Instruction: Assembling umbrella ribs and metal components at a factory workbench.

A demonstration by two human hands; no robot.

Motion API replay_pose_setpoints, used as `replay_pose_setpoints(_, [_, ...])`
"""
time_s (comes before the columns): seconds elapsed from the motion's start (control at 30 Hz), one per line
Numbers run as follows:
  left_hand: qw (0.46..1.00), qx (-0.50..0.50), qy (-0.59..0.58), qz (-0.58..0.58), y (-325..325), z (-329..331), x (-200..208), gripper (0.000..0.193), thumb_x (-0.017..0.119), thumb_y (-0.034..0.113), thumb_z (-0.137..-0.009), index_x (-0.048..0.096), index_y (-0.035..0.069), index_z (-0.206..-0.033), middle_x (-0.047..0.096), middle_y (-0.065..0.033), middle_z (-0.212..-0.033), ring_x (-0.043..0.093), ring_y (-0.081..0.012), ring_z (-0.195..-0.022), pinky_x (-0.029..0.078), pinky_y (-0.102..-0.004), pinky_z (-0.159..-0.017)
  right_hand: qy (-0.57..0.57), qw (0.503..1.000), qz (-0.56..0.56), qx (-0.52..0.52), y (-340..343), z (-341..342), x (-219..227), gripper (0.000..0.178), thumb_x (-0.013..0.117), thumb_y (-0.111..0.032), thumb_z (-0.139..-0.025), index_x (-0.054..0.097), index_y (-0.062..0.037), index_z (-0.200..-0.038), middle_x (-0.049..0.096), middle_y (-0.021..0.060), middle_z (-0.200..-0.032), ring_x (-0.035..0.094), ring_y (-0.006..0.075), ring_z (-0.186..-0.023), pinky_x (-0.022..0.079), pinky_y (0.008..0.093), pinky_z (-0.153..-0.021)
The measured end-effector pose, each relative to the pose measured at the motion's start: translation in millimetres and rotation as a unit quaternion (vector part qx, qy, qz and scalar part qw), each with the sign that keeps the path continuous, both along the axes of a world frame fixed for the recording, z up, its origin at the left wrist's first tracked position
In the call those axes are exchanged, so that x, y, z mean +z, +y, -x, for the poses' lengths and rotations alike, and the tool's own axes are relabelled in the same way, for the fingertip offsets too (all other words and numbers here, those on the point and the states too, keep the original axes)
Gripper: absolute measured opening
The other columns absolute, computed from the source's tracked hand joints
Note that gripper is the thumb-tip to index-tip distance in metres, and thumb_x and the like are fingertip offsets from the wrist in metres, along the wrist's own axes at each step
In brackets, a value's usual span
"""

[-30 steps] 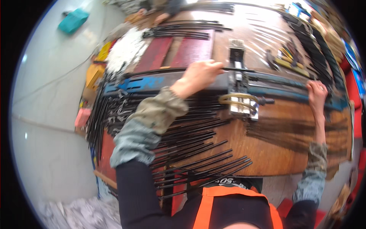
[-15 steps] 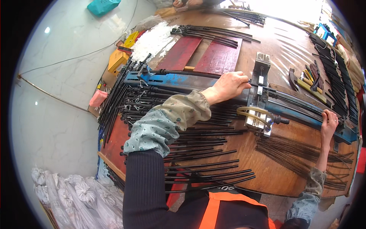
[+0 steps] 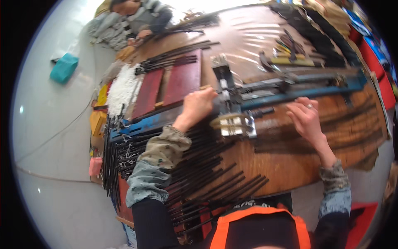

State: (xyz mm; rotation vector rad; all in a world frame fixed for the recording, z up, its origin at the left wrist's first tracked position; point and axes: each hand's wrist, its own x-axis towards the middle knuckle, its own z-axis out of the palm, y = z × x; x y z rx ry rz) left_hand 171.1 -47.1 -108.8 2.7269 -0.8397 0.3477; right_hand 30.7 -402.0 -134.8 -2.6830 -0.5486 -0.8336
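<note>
My left hand [image 3: 199,107] is closed at the left side of a metal clamp [image 3: 226,93] set across a long blue rail [image 3: 145,123]. Its fingers hold a thin black rod that lies along the rail, though blur hides most of the rod here. Nearer to me than the rail, my right hand [image 3: 306,118] is raised over the table, its fingers loosely bent and apart with nothing seen in them. A black knob [image 3: 263,112] on the clamp points toward this hand. Metal spring-like coils [image 3: 269,85] run along the rail right of the clamp.
Many black rods [image 3: 232,182] lie at the near left. Dark red boards [image 3: 182,79] and a white heap [image 3: 122,89] are beyond the rail. Hand tools [image 3: 290,54] lie at the far right, dark wire-like strands [image 3: 323,137] at the near right. A person [image 3: 141,20] sits at the far left.
My right hand has left the rail's right end and come leftward and nearer to me. My left hand stays beside the clamp. The whole view has turned, bringing the other person into sight.
</note>
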Motion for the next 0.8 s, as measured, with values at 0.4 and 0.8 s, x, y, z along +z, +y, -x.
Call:
replay_pose_setpoints(0.4, [1.0, -0.018, 0.002, -0.014, -6.8, 10.4, -3.5, 0.025, 0.054, 0.03, -0.098, 0.056, 0.008, -0.087, 0.066, -0.0165, -0.076, 0.066, -0.0388, -0.074, 0.05, -0.0492, -0.061, 0.074, 0.977, -0.184, 0.08, 45.4, -2.4, -23.8, 0.028, 0.069, -0.008, -0.087, 0.065, -0.0027, -0.114, 0.064, 0.0099, -0.09, 0.058, 0.0255, -0.085, 0.041, 0.036, -0.078])
replay_pose_setpoints(0.8, [0.964, -0.149, -0.219, -0.038, 11.4, -33.4, -7.2, 0.009, 0.059, 0.019, -0.094, 0.056, 0.011, -0.092, 0.063, -0.0066, -0.078, 0.064, -0.0273, -0.067, 0.051, -0.0382, -0.057, 0.148, 0.987, -0.037, 0.059, 59.7, 30.3, -25.8, 0.027, 0.072, -0.013, -0.08, 0.061, -0.002, -0.103, 0.061, 0.0096, -0.088, 0.06, 0.026, -0.084, 0.046, 0.0378, -0.076])
